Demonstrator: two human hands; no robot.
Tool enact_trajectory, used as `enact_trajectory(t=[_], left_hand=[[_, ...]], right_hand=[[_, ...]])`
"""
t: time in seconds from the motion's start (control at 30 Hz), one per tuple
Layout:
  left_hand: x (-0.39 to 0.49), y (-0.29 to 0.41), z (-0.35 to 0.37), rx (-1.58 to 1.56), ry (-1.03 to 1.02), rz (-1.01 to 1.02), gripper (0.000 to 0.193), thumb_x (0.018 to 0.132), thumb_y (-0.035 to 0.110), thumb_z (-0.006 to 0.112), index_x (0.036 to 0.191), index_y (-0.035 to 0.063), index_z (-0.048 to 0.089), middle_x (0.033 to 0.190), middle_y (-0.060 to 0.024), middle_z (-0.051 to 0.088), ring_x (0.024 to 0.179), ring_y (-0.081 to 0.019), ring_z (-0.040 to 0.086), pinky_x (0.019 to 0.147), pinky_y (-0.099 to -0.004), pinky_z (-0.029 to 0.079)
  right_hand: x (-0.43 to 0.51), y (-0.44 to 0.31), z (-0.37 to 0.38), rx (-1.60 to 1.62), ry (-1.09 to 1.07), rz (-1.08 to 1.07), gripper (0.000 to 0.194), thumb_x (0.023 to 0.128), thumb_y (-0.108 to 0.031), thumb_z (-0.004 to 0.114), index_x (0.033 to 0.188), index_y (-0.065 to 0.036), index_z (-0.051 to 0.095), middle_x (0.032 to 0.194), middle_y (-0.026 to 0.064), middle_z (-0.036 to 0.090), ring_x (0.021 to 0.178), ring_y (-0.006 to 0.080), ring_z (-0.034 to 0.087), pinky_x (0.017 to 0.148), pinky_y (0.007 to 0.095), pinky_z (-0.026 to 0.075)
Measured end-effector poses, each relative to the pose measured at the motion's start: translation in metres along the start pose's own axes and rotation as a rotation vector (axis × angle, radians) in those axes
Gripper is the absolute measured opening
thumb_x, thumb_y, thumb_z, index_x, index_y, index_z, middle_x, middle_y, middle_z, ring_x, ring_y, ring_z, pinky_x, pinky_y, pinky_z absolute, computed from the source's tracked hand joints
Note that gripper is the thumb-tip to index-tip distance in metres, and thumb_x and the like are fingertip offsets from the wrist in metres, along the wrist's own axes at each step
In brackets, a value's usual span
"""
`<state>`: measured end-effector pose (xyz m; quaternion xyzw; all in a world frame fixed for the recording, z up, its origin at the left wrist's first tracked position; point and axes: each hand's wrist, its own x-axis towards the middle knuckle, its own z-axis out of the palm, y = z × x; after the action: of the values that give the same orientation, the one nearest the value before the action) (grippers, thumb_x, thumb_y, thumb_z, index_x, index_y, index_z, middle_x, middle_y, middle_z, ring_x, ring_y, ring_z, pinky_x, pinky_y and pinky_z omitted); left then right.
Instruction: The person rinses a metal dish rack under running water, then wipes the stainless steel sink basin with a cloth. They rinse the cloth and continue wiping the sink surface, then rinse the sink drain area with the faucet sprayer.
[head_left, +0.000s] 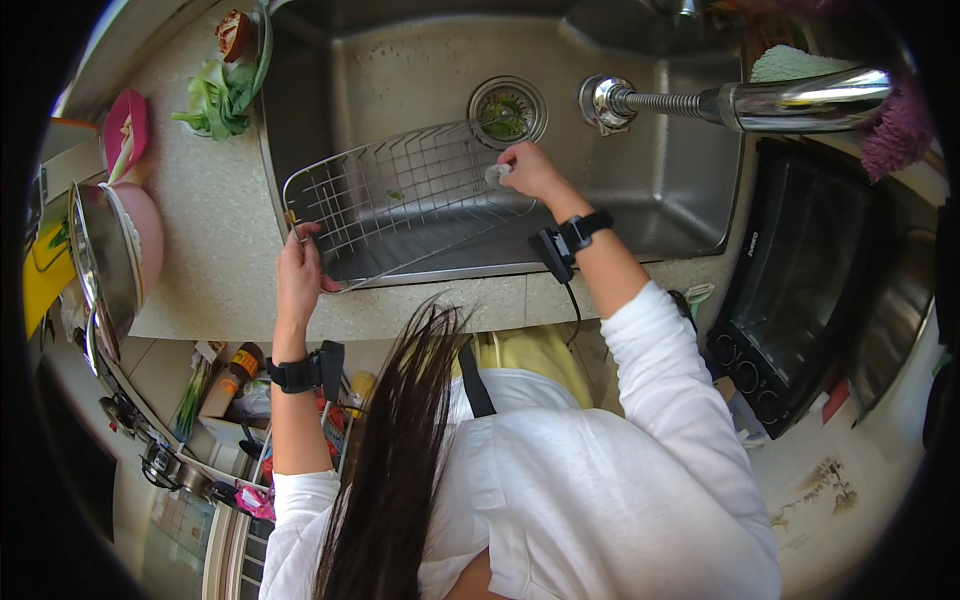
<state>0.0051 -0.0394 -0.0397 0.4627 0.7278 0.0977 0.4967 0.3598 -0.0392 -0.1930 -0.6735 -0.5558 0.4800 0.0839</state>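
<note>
A wire basket (397, 187) rests tilted inside a stainless-steel sink (637, 187). My left hand (300, 259) grips the basket's near left end, at the sink's front left corner. Pinched in my right hand (529, 169) is a small whitish wad (498, 175), held at the basket's right part; what it is made of I cannot tell. A bit of green leaf (394, 196) shows within the basket. Just beyond my right hand, the drain strainer (507, 112) holds green scraps.
A chrome faucet (795, 99) reaches in from the right. Leafy vegetable pieces (217, 97) lie on the speckled countertop (202, 217), left of the sink. Further left stands a pink bowl (142, 236) beside a metal lid (105, 255). A black toaster oven (795, 277) stands at the right.
</note>
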Motion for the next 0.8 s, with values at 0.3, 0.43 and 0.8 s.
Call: enact_trajectory(t=[0.3,0.43,0.8], left_hand=[[-0.001,0.003,-0.001,0.041,-0.039,0.074,0.027,0.089,0.005,0.06,0.113,-0.0024,0.05,0.09,-0.0098,0.064,0.049,-0.0091,0.056,0.04,-0.0231,0.046],[0.0,-0.001,-0.003,0.049,-0.074,0.051,0.031,0.086,-0.001,0.061,0.115,-0.0023,0.049,0.095,-0.0101,0.065,0.056,-0.0087,0.058,0.041,-0.0217,0.047],[0.0,-0.01,0.004,0.062,0.005,0.158,0.027,0.085,-0.009,0.052,0.111,-0.0028,0.049,0.085,-0.0077,0.064,0.059,-0.0099,0.059,0.041,-0.0222,0.047]], right_hand=[[0.054,-0.014,0.036,-0.151,0.128,0.28,0.017,0.073,-0.006,0.071,0.089,0.001,0.07,0.085,0.0199,0.067,0.081,0.0371,0.064,0.073,0.0418,0.052],[0.065,-0.005,0.056,0.038,0.358,0.163,0.016,0.073,-0.008,0.073,0.086,0.001,0.071,0.081,0.0202,0.068,0.077,0.0351,0.066,0.072,0.0392,0.053],[0.067,-0.004,0.076,0.144,0.452,0.222,0.016,0.071,-0.008,0.074,0.084,0.0,0.072,0.085,0.0177,0.069,0.078,0.0297,0.068,0.072,0.0368,0.053]])
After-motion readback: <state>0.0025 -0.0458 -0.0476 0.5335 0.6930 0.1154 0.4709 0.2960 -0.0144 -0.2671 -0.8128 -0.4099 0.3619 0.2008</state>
